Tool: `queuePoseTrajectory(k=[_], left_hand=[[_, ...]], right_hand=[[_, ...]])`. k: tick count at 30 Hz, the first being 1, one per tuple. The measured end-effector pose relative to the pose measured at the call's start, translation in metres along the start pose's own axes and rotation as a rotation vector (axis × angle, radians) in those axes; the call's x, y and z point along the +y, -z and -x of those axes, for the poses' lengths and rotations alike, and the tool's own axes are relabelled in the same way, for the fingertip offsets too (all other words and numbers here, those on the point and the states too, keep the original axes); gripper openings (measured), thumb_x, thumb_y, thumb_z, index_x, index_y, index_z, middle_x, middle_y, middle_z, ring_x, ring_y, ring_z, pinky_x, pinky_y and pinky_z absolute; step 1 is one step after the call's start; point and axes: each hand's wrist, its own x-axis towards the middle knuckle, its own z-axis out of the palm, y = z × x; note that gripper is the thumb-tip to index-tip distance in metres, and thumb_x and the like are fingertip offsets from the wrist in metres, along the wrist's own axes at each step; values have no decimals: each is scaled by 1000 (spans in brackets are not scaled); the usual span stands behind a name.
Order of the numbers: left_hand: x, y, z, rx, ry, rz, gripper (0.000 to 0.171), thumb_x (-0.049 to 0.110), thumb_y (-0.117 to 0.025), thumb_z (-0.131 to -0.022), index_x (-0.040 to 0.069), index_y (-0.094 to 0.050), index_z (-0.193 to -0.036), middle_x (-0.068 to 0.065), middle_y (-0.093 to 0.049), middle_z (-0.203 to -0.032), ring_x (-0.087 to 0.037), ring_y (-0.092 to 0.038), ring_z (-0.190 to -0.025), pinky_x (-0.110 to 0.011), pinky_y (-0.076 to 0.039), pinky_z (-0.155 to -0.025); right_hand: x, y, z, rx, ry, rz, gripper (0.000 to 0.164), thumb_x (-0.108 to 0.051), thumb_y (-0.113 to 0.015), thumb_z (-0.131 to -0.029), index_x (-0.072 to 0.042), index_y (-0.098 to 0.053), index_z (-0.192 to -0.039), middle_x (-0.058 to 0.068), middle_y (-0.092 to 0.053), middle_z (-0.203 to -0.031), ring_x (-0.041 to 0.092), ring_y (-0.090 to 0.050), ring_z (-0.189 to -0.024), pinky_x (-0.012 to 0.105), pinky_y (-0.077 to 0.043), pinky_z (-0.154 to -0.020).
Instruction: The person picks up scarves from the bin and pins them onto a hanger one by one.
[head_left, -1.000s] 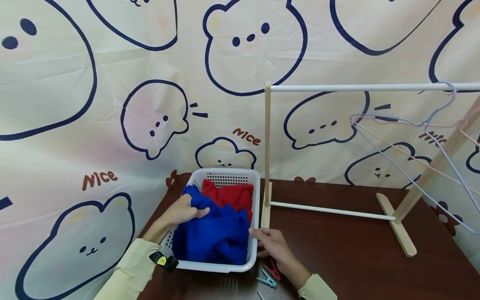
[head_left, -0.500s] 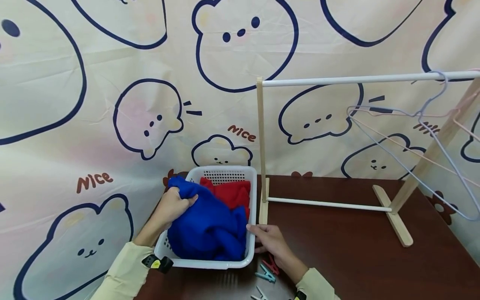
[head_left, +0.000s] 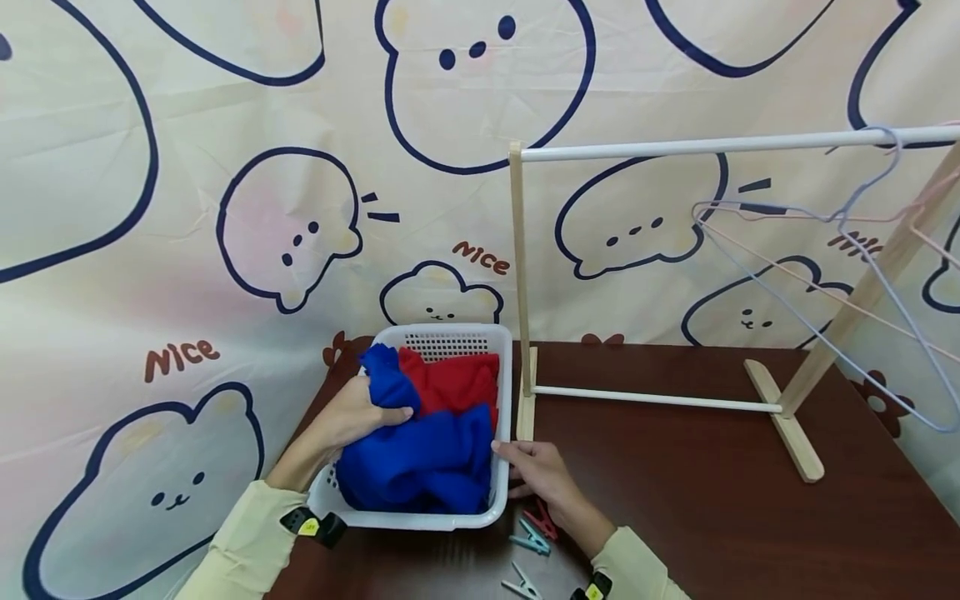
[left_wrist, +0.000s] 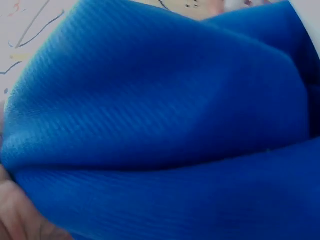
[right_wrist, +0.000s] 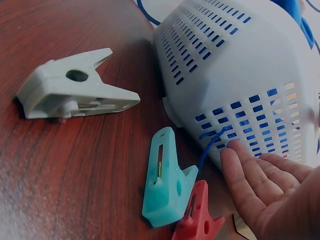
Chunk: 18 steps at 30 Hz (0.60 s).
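Observation:
In the head view a white plastic basket (head_left: 408, 522) holds blue fabric (head_left: 427, 462) and a folded red cloth (head_left: 457, 383). My left hand (head_left: 356, 417) grips a bunched upper part of the blue fabric at the basket's left side, thumb on top. That fabric fills most of the left wrist view, its ribbed folds (left_wrist: 150, 110) raised beside the hand. At the basket's right rim is my right hand (head_left: 543, 475), thumb over the edge. Its fingers (right_wrist: 245, 185) lie against the perforated outer wall, where a blue string (right_wrist: 212, 142) pokes through the holes.
Red (head_left: 542, 520), teal (head_left: 531, 537) and grey (head_left: 521, 583) clothespins lie in front of the basket on the dark wooden table (head_left: 645, 500). To the right stands a wooden rack (head_left: 521, 275) with white rods, carrying blue (head_left: 855, 200) and pink (head_left: 922, 204) hangers.
The blue fabric in my left hand swung up over the basket's left edge, then folded back toward the red cloth. My right hand stays at the rim. The view has shifted slightly.

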Motion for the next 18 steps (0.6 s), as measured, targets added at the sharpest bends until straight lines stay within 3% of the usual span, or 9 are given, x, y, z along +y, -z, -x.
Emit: queuePoseTrajectory(k=[5,10,13,18], left_hand=[[9,3,6,23,58,175,79,31,-71,-79,6,-26,-139,-20,-44,-135,-41,-48,-118,-58,-44,-93],[16,4,9,25,105,233,89,34,-77,-73,10,-23,-140,-18,-41,-137,-41,-44,-122,-58,-43,-94],[21,5,11,18,90,230,88,33,-79,-70,11,-27,-138,-17,-44,-134,-39,-47,-120,-55,-46,-92],[34,12,14,47,14,211,82,30,-75,-76,7,-26,-137,-20,-43,-135,-44,-48,-119,-57,-46,-90]], right_hand=[[0,1,1,-5,-5,-5,63,-55,-68,-74,-2,-66,-109,15,-70,-97,14,-68,-76,34,-57,-61],[3,1,4,-9,-20,-7,65,-56,-68,-74,-2,-66,-110,16,-69,-99,14,-67,-77,34,-57,-61],[3,1,3,-6,-20,-1,65,-56,-68,-74,-3,-66,-110,12,-70,-95,15,-68,-78,34,-57,-61],[-1,1,1,0,-3,13,60,-56,-67,-74,-6,-67,-107,5,-71,-89,14,-67,-76,33,-57,-61]])
